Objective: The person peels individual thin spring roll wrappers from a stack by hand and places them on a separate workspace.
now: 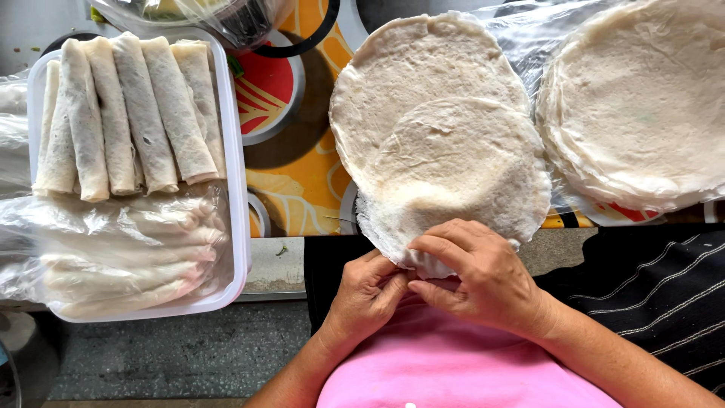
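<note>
Wrapper: I see a thin, pale, floury round spring roll wrapper (pixel 461 170) lying on a second round sheet (pixel 411 68), its near edge folded up at the table's front edge.
Left hand (pixel 368 293): my fingers are closed, pinching the folded near edge.
Right hand (pixel 477 272): fingers curled over the same fold, gripping it.
Container: a white rectangular plastic tub (pixel 239 189) sits far left, holding finished rolls (pixel 128 113); clear film (pixel 113 249) covers its near half.
Stack: a pile of unused wrappers (pixel 642 98) sits at right on clear plastic.
Surface: orange, red and yellow patterned tablecloth (pixel 294 174).
Obstruction: my hands hide the fold itself.
</note>
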